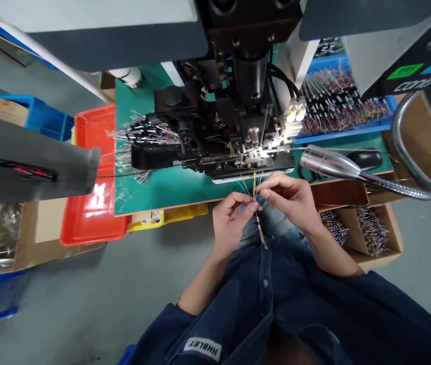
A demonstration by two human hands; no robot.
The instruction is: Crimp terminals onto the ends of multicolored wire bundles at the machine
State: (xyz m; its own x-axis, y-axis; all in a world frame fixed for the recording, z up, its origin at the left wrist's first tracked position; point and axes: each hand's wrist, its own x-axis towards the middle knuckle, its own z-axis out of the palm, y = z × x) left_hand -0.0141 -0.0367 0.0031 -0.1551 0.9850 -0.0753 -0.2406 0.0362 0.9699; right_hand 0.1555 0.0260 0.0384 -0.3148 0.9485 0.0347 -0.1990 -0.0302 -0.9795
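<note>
My left hand [234, 218] is closed on a short wire harness [258, 223], pinching it between thumb and fingers. Thin coloured wires fan out above the pinch, and more wire ends hang below it. My right hand [286, 195] is closed too, its thumb and fingertips gripping a few of the upper wire ends. Both hands are just in front of the green bench edge, below the lit crimping machine [253, 147]. The wires stand apart from its metal tooling. Fingers partly hide the middle of the harness.
Wire harnesses [143, 129] lie left of the machine; others fill a blue tray [343, 134] at the back right. A red tray [97, 223] stands at left. A lamp [329, 161] on a flexible metal neck and a cardboard box [392, 248] are at right.
</note>
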